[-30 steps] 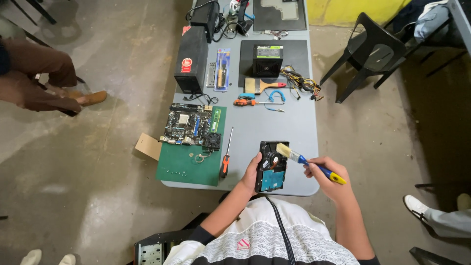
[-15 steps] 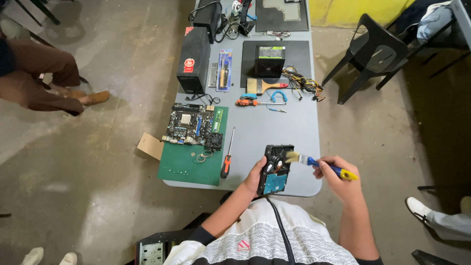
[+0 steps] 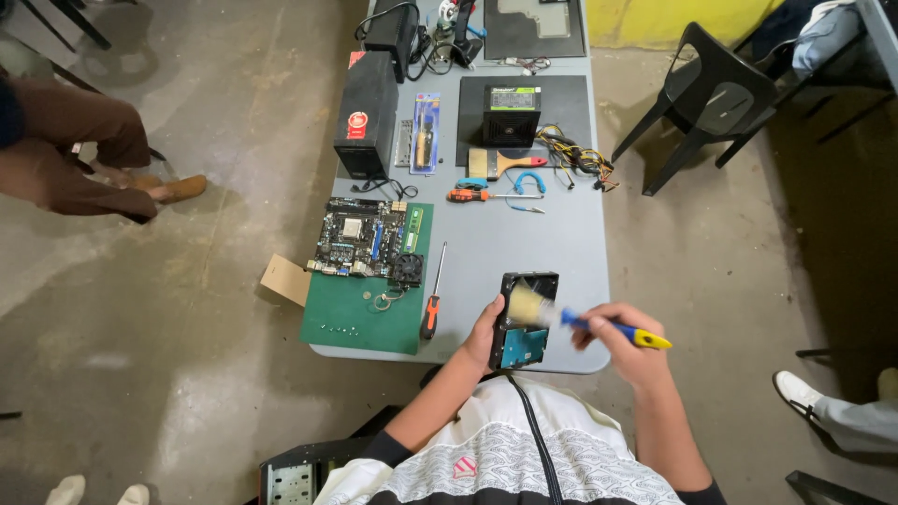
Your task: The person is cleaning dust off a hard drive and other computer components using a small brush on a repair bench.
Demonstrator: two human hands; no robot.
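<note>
Bristles of a blue-and-yellow-handled brush, pinched in the right hand, touch the boxy black metal hard drive that the left hand clasps above the grey tabletop.

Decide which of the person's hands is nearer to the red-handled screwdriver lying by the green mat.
Left. The left hand grips the hard drive just right of the screwdriver; the right hand, holding the brush, is farther right.

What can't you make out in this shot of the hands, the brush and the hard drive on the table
Head view only:
- Brush bristles: motion-blurred against the hard drive, so contact is unclear.
- Left hand: its fingers are hidden behind the drive's edge.
- Right hand: its palm faces away, so the grip is hidden.
- Small screws on the green mat: too small to count.
- Computer case: cut off by the bottom edge.
</note>
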